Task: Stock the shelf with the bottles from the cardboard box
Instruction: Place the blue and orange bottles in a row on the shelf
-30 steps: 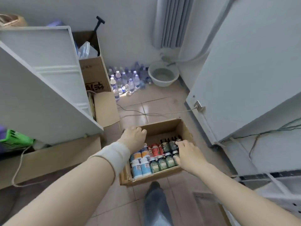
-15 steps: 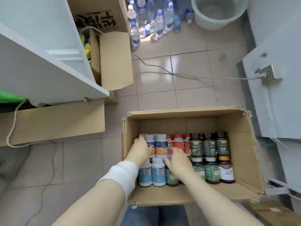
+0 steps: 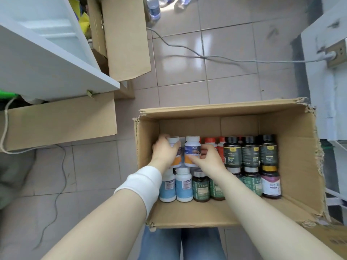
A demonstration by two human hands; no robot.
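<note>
The left hand (image 3: 164,153) curls round a white-capped bottle (image 3: 173,141); the right hand (image 3: 209,159) pinches the neighbouring bottle (image 3: 191,148). Both stand in the back row of the cardboard box (image 3: 216,110), frame centre, likely gripped for a paired lift to the shelf (image 3: 47,59), upper left.

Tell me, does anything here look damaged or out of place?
Yes. The cardboard box has a torn, ragged right rim, and a grey cable trails loose across the floor tiles.

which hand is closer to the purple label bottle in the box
Right. The right hand is left of the purple-label bottle, in the far row; the left hand is farther left.
</note>
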